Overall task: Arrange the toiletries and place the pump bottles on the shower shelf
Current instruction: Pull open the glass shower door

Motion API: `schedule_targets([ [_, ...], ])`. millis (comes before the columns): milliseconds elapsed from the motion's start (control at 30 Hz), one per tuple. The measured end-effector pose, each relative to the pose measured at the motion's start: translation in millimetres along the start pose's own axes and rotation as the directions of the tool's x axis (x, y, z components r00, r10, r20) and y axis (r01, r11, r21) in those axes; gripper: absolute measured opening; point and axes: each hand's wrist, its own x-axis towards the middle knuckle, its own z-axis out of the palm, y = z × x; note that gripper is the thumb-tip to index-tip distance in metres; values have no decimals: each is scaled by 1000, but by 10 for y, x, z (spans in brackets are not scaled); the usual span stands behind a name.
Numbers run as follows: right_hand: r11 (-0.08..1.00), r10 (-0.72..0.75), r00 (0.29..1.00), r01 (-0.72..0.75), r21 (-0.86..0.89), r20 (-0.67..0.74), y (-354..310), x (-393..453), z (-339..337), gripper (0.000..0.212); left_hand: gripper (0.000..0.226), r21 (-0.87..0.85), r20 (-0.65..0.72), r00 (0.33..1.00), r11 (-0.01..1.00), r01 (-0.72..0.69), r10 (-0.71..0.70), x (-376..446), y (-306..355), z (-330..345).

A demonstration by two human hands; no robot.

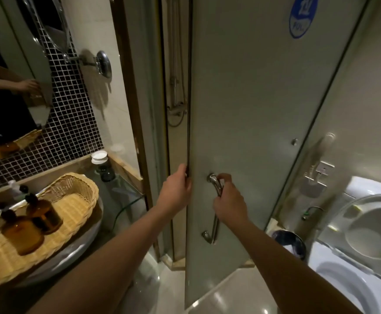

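Two amber pump bottles (22, 234) (44, 214) with black pumps stand in a wicker basket (76, 200) over the sink at the left. Straight ahead is the frosted glass shower door (241, 109), slightly ajar. My left hand (176, 191) grips the door's left edge, fingers wrapped round it. My right hand (229, 200) holds the chrome door handle (215, 223) near its top. Through the gap I see shower pipes and a hose (176, 105). No shower shelf is in view.
A glass counter (126, 191) carries a dark jar with a white lid (103, 166). A wall mirror (15, 75) and a swing-arm mirror mount (103, 64) hang at the left. A toilet (366, 234) with raised lid and a small bin (291, 243) stand to the right.
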Motion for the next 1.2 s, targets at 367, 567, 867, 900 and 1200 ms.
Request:
schedule_targets([
  [367, 998, 39, 995, -34, 57, -89, 703, -1041, -810, 73, 22, -22, 123, 977, 985, -173, 174, -1017, 863, 567],
  [567, 998, -46, 981, 55, 44, -189, 947, -1347, -1236, 65, 24, -198, 235, 923, 945, -261, 304, -1250, 1287, 886],
  [867, 997, -66, 992, 60, -54, -109, 1292, -1675, -1916, 79, 34, -263, 409, 789, 888, -378, 458, -1240, 1850, 1410],
  [900, 997, -51, 989, 43, -62, -137, 1298, -1691, -1944, 73, 34, -263, 390, 783, 873, -410, 485, -1268, 1875, 1468],
  [1200, 986, 166, 920, -155, 61, -354, 1533, -1736, -2113, 58, 42, -2, 379, 473, 512, -859, 795, -1158, 2011, 1738],
])
